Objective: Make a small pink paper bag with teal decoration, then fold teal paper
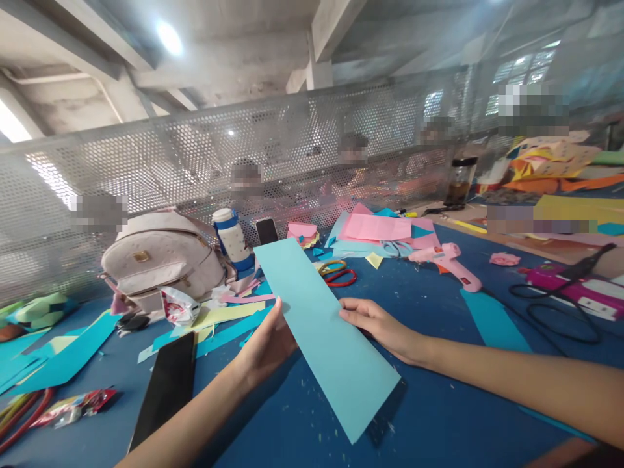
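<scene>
A long light-blue strip of paper (324, 331) is held tilted above the blue table, its near corner low toward me. My left hand (270, 338) grips its left edge, thumb on top and the other fingers hidden beneath. On the opposite edge, my right hand (373, 322) pinches the paper between thumb and fingers. Beyond the paper lie scissors with red and yellow handles (341, 276). To the right of my right hand rests a pink glue gun (453, 263). A dark phone (168, 383) lies beside my left forearm.
A pale backpack (160, 257) and a white-and-blue bottle (231, 237) stand at the back left by a perforated metal screen (292, 136). Pink paper sheets (377, 227) are piled at the back. A purple power strip (575, 286) with black cable lies right. People sit beyond the screen.
</scene>
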Demonstrator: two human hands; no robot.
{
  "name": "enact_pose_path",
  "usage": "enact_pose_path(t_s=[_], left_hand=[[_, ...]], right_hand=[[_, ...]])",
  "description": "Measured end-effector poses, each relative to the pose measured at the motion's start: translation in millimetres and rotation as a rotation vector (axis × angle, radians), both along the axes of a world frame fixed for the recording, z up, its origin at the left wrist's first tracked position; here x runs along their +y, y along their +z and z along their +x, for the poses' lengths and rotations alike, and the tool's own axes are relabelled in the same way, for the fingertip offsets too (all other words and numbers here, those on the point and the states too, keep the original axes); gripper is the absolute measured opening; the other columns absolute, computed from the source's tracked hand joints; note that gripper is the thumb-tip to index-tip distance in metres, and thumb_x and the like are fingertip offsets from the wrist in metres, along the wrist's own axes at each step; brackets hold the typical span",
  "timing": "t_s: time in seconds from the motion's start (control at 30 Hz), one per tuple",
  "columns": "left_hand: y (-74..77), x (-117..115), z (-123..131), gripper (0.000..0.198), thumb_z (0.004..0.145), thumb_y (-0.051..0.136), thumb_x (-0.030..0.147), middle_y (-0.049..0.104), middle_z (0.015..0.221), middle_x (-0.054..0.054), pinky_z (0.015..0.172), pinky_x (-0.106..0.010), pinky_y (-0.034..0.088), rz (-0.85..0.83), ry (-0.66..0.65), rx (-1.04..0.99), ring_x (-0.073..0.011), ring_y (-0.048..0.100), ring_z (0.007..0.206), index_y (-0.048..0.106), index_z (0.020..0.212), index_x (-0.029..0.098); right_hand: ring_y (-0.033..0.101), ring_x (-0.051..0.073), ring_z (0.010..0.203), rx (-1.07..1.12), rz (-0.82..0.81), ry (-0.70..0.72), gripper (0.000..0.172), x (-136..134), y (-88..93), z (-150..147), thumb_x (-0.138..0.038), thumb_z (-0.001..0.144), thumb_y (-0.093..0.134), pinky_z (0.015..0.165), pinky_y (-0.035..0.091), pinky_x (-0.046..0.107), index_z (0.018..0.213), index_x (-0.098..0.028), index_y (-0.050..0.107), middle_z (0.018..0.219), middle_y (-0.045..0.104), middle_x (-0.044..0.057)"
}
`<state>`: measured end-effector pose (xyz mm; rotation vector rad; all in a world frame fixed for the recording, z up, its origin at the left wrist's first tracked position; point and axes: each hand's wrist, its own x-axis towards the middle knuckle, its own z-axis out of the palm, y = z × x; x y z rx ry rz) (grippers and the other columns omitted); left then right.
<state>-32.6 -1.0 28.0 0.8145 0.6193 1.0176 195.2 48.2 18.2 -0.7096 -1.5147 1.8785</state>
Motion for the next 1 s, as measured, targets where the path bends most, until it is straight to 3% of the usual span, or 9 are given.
enact_pose_path(t_s=[0.3, 0.57, 1.0], left_hand=[[-3.4, 1, 0, 0.048, 0.096, 0.043, 0.048, 0.067, 0.123, -0.01, 0.101, -0.039, 0.039, 0.01, -0.036, -0.053, -0.0266, 0.061, 0.113, 0.064, 0.122, 0.013], [-0.6, -1, 0, 0.044, 0.096, 0.046, 0.041, 0.068, 0.121, -0.014, 0.101, -0.042, 0.04, -0.09, 0.024, -0.024, -0.0284, 0.063, 0.109, 0.063, 0.121, 0.009], [6.8, -2, 3, 0.042, 0.097, 0.045, 0.037, 0.069, 0.117, -0.015, 0.095, -0.04, 0.045, -0.115, 0.07, -0.014, -0.0274, 0.067, 0.101, 0.061, 0.121, 0.007]], right_hand=[[0.063, 0.015, 0.074, -0.01, 0.112, 0.074, 0.035, 1, -2.8, 0, -0.049, 0.086, 0.063, 0.068, 0.047, 0.026, 0.094, -0.015, 0.062, 0.084, 0.067, 0.003], [0.063, 0.014, 0.072, -0.022, 0.127, 0.086, 0.032, 1, -0.8, 1, -0.047, 0.088, 0.061, 0.066, 0.047, 0.024, 0.093, -0.015, 0.059, 0.084, 0.067, 0.003], [0.063, 0.015, 0.071, -0.032, 0.136, 0.064, 0.033, -1, 2.7, 0, -0.048, 0.086, 0.063, 0.065, 0.047, 0.025, 0.093, -0.016, 0.061, 0.083, 0.066, 0.002]])
